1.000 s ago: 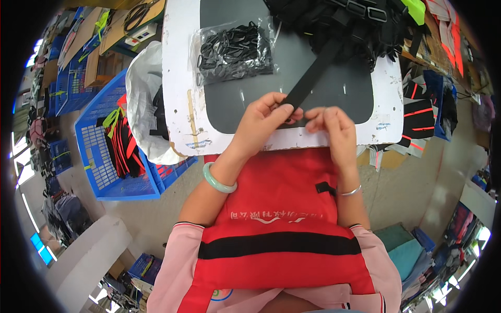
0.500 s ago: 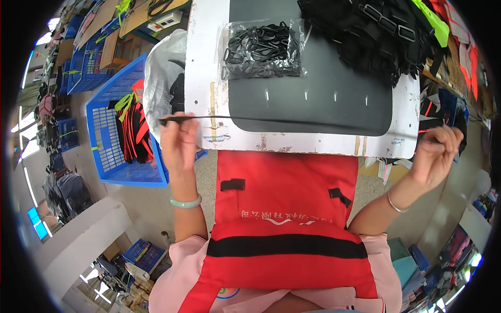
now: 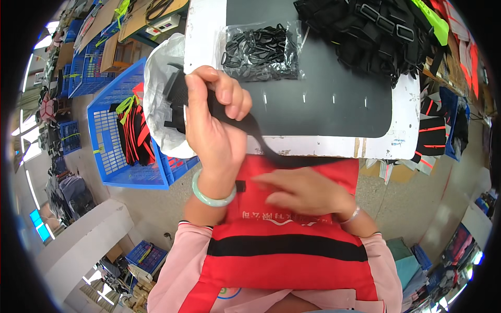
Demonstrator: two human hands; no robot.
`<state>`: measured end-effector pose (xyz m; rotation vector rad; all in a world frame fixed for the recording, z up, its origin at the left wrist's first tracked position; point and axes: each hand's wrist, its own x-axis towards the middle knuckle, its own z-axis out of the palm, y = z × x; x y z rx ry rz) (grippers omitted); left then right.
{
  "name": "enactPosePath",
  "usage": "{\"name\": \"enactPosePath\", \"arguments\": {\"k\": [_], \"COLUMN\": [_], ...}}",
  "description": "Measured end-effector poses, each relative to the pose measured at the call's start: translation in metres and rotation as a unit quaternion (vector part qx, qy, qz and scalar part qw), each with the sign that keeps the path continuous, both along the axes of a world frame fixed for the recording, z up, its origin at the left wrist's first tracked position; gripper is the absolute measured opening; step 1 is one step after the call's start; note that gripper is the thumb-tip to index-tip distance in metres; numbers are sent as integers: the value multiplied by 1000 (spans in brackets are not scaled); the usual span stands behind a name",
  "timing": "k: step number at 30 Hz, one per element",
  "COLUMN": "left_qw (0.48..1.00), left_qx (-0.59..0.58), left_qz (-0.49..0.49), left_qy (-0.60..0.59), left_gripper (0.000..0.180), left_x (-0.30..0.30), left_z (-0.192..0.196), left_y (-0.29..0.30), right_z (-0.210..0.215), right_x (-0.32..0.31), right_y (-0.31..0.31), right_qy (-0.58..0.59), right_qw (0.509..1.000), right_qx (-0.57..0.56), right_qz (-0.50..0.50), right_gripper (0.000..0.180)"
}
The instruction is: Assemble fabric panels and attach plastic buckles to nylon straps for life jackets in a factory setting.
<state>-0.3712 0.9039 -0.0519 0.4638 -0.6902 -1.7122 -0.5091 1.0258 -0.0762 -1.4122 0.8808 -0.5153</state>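
A black webbing strap (image 3: 250, 127) is gripped in my left hand (image 3: 216, 122), raised over the table's near left corner with fingers curled round it. From there the strap droops over the table edge and trails right across my red apron. Just below its trailing part is my right hand (image 3: 308, 193), blurred by motion, its fingers pointing left and apart, with nothing visible in them. Beside my left hand, a white plastic sack (image 3: 164, 122) holds more black strap pieces (image 3: 176, 96), partly covered by that hand.
A clear bag of black plastic buckles (image 3: 261, 52) lies on the dark mat (image 3: 323, 104) of the white table. Black straps with buckles (image 3: 376, 36) are heaped at the far right. A blue crate (image 3: 112, 141) with red-and-black pieces stands left; striped pieces (image 3: 433, 133) hang at right.
The strap was stretched nearly straight between both hands; now it hangs slack from the left. My left hand moved right and up, and my right hand swung inward to the apron.
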Motion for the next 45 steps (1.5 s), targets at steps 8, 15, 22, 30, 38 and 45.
{"name": "enactPosePath", "arguments": {"k": [8,15,22,30,38,45], "left_qw": [999,979,732,727,861,890], "left_qx": [14,79,-245,-203,-12,2], "left_qz": [-1,40,24,38,-137,-253], "left_qy": [35,-183,-636,-655,-490,-379], "left_gripper": [29,25,23,21,10,19], "left_x": [-15,1,-38,-19,0,8], "left_z": [11,-50,-84,-79,-51,-45], "left_y": [40,-31,-78,-85,-15,-3], "right_z": [-17,-15,-24,-32,-12,-13], "right_x": [35,-89,-117,-70,-49,-45], "right_y": [-23,-7,16,-2,-38,-43], "right_qy": [-410,-346,-287,-2,127,242], "right_qw": [842,630,631,868,854,834], "right_qx": [-15,-147,-168,-99,-205,-356], "right_qz": [-351,-680,-701,-486,-461,-345], "right_gripper": [54,32,25,48,15,13]}}
